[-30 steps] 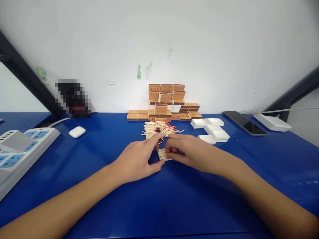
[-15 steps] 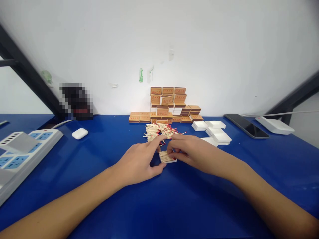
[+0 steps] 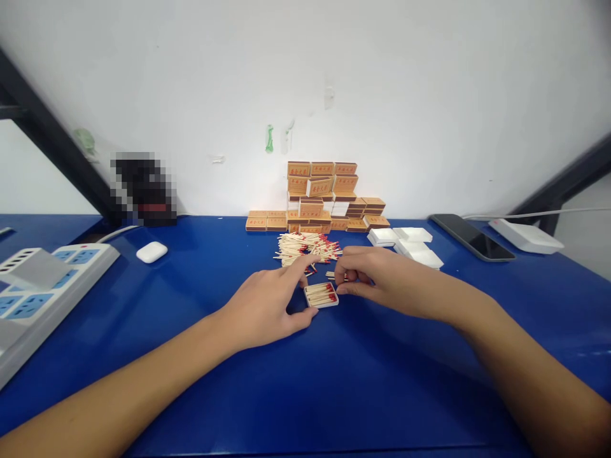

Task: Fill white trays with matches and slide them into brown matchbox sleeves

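A small white matchbox tray (image 3: 321,305) lies on the blue table, with several matches (image 3: 319,294) side by side in it, their red heads to the right. My left hand (image 3: 267,305) steadies the tray from its left end, thumb at the near corner and fingers at the far one. Just right of the tray, my right hand (image 3: 365,273) pinches a few matches (image 3: 330,275), whose pale ends stick out to the left and whose red heads show between the fingers. Behind both hands spreads a loose pile of matches (image 3: 305,245).
Stacked orange matchboxes (image 3: 310,222) stand against the wall. White trays (image 3: 415,248) sit at the right, near a phone (image 3: 472,236) and a white box-shaped device (image 3: 525,236). On the left are a white earbud case (image 3: 151,252) and a power strip (image 3: 57,286).
My right hand has lifted off the tray and shifted slightly right and away, with a few matches now in its fingers. The tray's matches have come into full view. My left hand stays put.
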{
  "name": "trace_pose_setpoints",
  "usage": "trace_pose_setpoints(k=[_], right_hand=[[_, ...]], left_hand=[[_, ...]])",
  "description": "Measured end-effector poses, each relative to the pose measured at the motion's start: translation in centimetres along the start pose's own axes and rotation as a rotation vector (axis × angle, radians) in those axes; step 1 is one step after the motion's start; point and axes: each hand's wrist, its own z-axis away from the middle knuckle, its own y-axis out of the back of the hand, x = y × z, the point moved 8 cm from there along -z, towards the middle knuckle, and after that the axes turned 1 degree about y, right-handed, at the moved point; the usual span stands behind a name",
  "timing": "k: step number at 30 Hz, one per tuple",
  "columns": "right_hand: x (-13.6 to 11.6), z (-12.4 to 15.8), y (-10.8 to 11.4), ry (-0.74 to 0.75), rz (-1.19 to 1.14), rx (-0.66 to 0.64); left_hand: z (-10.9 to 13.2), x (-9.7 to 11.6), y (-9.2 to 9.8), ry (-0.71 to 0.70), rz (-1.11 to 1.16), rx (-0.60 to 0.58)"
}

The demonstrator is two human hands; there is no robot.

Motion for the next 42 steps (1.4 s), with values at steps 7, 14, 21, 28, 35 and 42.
trace_pose_setpoints(k=[7, 14, 21, 28, 35, 42], right_hand=[[0.2, -0.1, -0.6, -0.020, -0.028, -0.063], [-0.7, 0.2, -0.4, 0.017, -0.020, -0.041], [-1.6, 0.3, -0.6, 0.034, 0.009, -0.031], [-2.6, -0.1, -0.9, 0.081, 0.026, 0.013], [-2.0, -0.2, -1.2, 0.054, 0.025, 0.024], [-1.9, -0.2, -1.2, 0.042, 0.006, 0.010]], left_hand=[[-0.1, -0.2, -0.1, -0.013, -0.001, 0.013], [-0.1, -0.1, 0.0, -0.009, -0.009, 0.014], [-0.1, -0.1, -0.1, -0.007, 0.002, 0.005], [0.0, -0.2, 0.0, 0.006, -0.001, -0.003], [-0.1, -0.2, 0.0, 0.003, 0.005, 0.001], [-0.1, -0.2, -0.1, -0.002, -0.004, 0.006]])
